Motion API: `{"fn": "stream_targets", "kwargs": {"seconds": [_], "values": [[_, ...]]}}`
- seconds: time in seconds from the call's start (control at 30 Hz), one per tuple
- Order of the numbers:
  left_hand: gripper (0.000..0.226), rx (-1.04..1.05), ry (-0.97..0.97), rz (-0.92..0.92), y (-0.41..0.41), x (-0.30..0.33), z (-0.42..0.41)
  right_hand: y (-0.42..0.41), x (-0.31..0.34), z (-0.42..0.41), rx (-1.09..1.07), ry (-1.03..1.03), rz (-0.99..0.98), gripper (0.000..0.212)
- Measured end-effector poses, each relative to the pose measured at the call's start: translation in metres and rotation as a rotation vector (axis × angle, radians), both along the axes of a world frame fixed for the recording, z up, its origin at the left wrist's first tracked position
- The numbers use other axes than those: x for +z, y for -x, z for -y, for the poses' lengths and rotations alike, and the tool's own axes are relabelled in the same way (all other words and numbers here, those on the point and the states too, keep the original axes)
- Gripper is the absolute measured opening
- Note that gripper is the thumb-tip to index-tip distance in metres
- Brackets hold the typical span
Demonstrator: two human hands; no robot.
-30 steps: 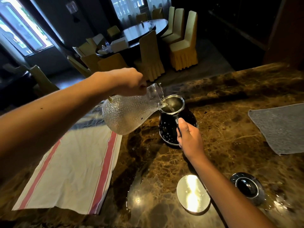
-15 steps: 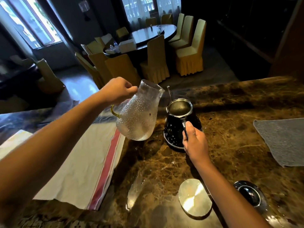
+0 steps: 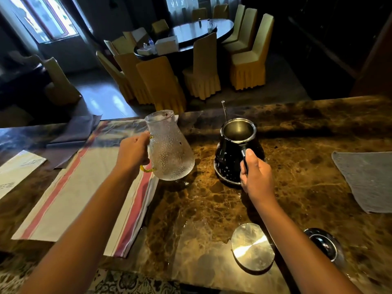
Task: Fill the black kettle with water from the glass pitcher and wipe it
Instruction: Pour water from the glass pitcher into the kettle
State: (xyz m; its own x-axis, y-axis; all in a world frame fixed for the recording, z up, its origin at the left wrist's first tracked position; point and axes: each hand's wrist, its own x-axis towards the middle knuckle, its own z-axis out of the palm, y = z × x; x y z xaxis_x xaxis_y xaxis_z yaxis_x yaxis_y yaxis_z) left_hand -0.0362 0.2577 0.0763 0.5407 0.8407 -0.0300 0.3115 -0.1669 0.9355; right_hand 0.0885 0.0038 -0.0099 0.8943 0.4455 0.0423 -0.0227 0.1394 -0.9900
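Note:
The black kettle (image 3: 230, 162) stands lidless on the brown marble counter (image 3: 297, 177), its round mouth open and water drops on its side. My right hand (image 3: 255, 176) grips its handle on the near side. The textured glass pitcher (image 3: 170, 151) stands upright on the counter to the kettle's left, at the edge of a striped cloth. My left hand (image 3: 133, 152) holds the pitcher's yellow handle. The two vessels are apart.
A white cloth with red stripes (image 3: 89, 192) lies at the left. A grey cloth (image 3: 364, 179) lies at the right. A round metal lid (image 3: 252, 248) and a black kettle base (image 3: 324, 244) sit near the front edge. Chairs and a round table stand beyond the counter.
The pitcher was tilted over the kettle's mouth, pouring. My left hand swung it back upright, away to the left, and lowered it onto the counter. My right hand stayed on the kettle handle.

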Motion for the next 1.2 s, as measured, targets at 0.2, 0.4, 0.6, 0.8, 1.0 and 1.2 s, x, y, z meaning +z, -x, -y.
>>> {"fn": "stream_targets", "kwargs": {"seconds": [0.2, 0.4, 0.6, 0.8, 1.0, 1.2], "values": [[0.054, 0.055, -0.039, 0.063, 0.007, -0.009, 0.004, 0.001, 0.000, 0.000, -0.013, 0.030, 0.012, 0.076], [0.046, 0.112, -0.235, 0.009, 0.009, -0.032, 0.006, 0.000, -0.001, -0.001, -0.019, 0.031, -0.019, 0.066], [0.045, 0.104, -0.402, -0.050, 0.009, -0.048, 0.017, 0.002, -0.002, -0.001, -0.038, 0.049, 0.022, 0.070], [0.037, 0.104, -0.479, -0.064, 0.012, -0.053, 0.019, 0.001, -0.002, -0.001, -0.045, 0.074, 0.049, 0.077], [0.041, 0.144, -0.465, -0.062, 0.019, -0.066, 0.023, 0.002, -0.003, -0.001, -0.040, 0.065, 0.033, 0.078], [0.043, 0.204, -0.311, -0.050, 0.020, -0.074, 0.033, 0.004, -0.003, -0.002, -0.053, 0.043, 0.033, 0.078]]}}
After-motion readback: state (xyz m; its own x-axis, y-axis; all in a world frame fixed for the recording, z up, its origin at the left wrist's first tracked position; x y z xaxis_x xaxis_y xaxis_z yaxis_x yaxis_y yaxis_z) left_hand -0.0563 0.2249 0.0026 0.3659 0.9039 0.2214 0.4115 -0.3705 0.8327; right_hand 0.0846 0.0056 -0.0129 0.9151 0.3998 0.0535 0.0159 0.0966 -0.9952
